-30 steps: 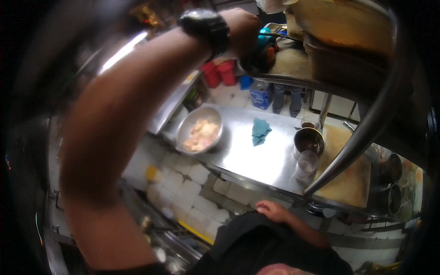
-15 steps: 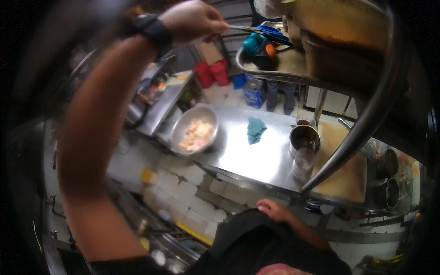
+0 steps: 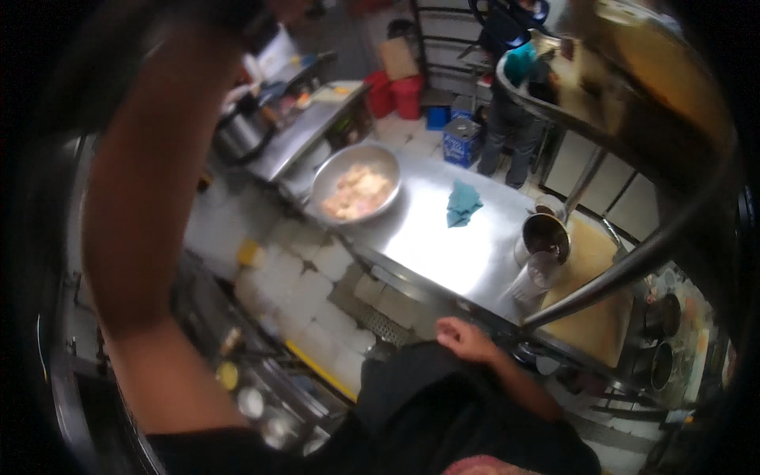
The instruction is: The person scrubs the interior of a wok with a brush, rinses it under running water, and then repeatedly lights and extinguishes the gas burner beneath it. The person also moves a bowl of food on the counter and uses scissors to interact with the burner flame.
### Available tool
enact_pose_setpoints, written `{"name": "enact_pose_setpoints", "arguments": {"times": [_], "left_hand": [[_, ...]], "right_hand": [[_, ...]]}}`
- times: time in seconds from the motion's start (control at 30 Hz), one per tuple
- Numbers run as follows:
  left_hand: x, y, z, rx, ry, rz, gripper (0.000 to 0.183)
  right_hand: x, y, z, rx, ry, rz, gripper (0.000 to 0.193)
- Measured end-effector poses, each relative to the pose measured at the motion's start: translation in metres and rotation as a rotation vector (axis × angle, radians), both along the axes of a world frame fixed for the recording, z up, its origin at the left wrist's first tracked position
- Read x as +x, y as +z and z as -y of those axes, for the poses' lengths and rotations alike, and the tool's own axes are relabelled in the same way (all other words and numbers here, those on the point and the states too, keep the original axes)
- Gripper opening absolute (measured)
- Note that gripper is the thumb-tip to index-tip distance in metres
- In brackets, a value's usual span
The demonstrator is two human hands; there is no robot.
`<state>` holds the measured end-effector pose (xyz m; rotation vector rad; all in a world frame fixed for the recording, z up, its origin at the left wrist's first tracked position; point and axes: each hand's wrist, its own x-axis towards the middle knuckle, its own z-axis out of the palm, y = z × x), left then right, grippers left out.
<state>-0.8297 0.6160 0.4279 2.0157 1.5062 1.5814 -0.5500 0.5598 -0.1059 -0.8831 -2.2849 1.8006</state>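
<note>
My left arm rises along the left side, and my left hand (image 3: 286,8) is blurred and mostly cut off by the upper edge. A pair of scissors with dark blue handle loops (image 3: 507,32) hangs at the top, beside the raised shelf (image 3: 546,107); the end toward my left hand is out of view. A teal thing (image 3: 518,65) lies at the shelf's corner. Low at my waist, against the dark apron (image 3: 427,396), my right hand (image 3: 463,339) is open and holds nothing, its fingers loosely curved.
On the steel table (image 3: 427,253) are a metal bowl (image 3: 322,194) of pale raw pieces, a teal cloth (image 3: 463,204), a metal pot (image 3: 526,245), a clear container (image 3: 537,275) and a cutting board (image 3: 586,293). A metal post (image 3: 625,273) slants across the right. Another person's legs (image 3: 511,131) stand beyond.
The scissors have come up off the shelf's tray, and my left hand has moved up toward the picture's edge. The view has shifted, while my right hand stays at my waist.
</note>
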Motion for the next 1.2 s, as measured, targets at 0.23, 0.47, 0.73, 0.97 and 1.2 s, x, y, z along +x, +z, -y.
{"name": "enact_pose_setpoints", "arguments": {"times": [0.23,0.47,0.73,0.97,1.2], "left_hand": [[-0.05,-0.027,0.142,0.132,0.126,-0.243,0.026],[0.02,-0.249,0.247,-0.179,0.419,0.222,0.005],[0.111,-0.482,0.343,0.05,0.92,1.077,0.022],[0.279,-0.518,0.326,0.122,1.195,1.348,0.028],[0.411,-0.503,0.354,0.354,1.3,1.412,0.02]], "right_hand": [[-0.049,0.064,-0.017,-0.079,-0.164,-0.508,0.051],[-0.102,0.179,-0.024,0.665,0.207,-0.966,0.095],[-0.135,0.066,0.045,0.186,0.73,-0.407,0.029],[-0.106,0.038,0.122,-0.256,1.135,-0.137,0.023],[-0.031,0.016,0.152,-1.016,1.17,0.05,0.051]]}}
